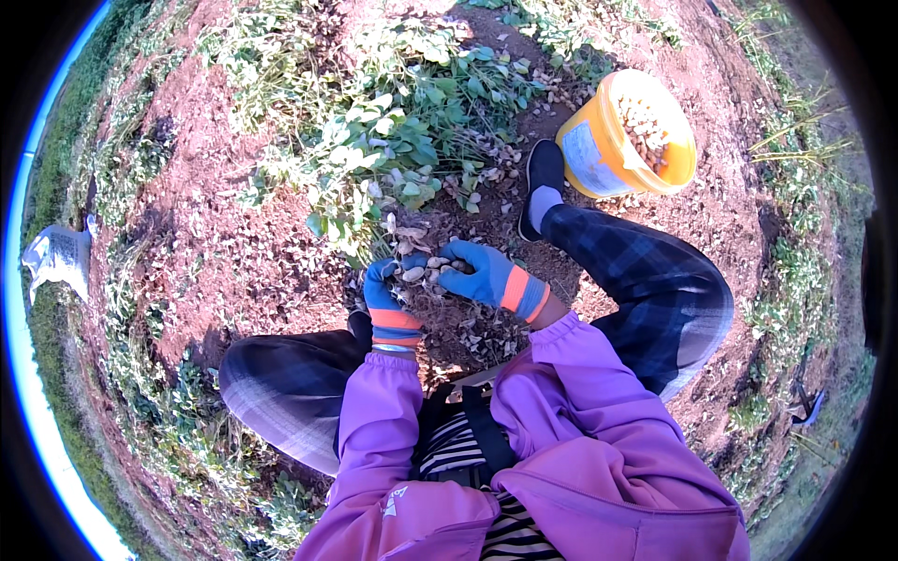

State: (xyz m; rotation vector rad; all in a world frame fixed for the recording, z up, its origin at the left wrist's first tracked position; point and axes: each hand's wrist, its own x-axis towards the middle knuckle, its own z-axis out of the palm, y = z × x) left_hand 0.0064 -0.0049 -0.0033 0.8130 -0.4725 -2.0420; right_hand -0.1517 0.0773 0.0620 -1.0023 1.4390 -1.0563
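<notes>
In blue gloves with orange and grey cuffs, both hands meet over the ground between my bent legs. My left hand (382,292) is closed around the root end of an uprooted peanut plant (369,210), whose leafy stems stretch away from me. A cluster of pale peanuts (419,272) hangs at the roots, between the two hands. From the right, my right hand (482,274) closes on peanuts in that cluster, its fingers curled and thumb beneath; the exact fingertip contact is partly hidden.
A yellow bucket (577,154) partly filled with peanuts stands beyond my right foot. More peanut plants (468,93) lie heaped ahead on reddish soil. At the far left is a white sack (58,260); a blue-edged object (810,409) lies at the far right.
</notes>
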